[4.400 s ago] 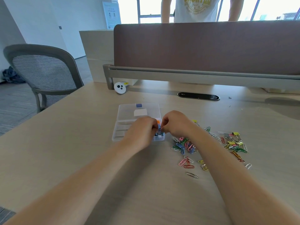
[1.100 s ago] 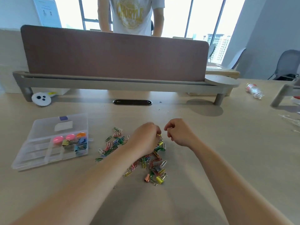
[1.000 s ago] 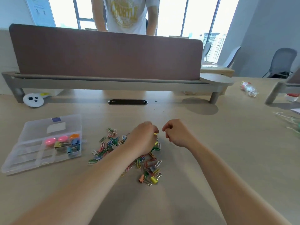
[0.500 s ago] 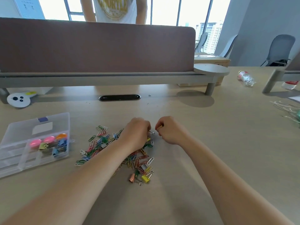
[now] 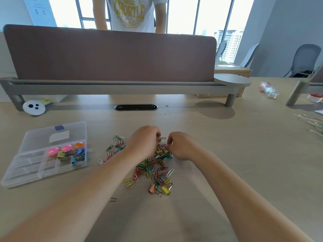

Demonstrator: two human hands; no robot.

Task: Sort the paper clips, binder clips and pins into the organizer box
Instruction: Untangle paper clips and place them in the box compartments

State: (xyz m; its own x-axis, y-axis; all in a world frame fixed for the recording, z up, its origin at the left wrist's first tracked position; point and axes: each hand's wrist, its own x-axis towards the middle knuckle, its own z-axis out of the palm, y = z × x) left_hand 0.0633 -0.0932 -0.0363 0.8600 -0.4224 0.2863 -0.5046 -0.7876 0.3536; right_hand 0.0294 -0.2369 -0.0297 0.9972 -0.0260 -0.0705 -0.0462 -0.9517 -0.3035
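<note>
Left hand (image 5: 145,143) pinches a small clip (image 5: 161,138); right hand (image 5: 180,146) (fingers curled) perhaps pinches another, cannot tell.

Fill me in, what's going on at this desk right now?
A person is working through the pile of coloured clips on the desk. The left hand pinches a small clip, its wire end sticking out, while the right hand curls over the pile's far edge; whether it holds anything is unclear. The organizer box lies open to the left with a few binder clips and round pins already in it.
</note>
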